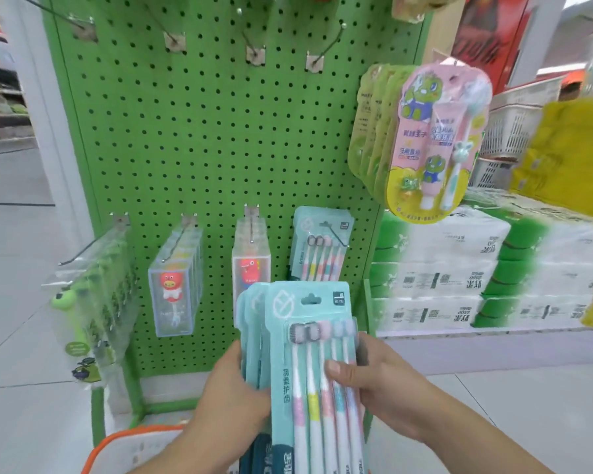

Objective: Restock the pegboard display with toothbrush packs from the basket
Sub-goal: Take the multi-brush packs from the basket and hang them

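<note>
On a pale tiled shop floor (21,302), both hands, left hand (235,395) and right hand (377,384), grip a stack of teal toothbrush packs (288,336) before the green pegboard (202,131), above an orange-rimmed basket (117,446)

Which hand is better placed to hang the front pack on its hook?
Probably the right hand: it pinches the front toothbrush pack, below the matching packs' hook. The left hand holds the stack behind.

Pale tiled floor (21,336); stacked tissue packs (459,268) right; white crates (514,128) behind.
</note>
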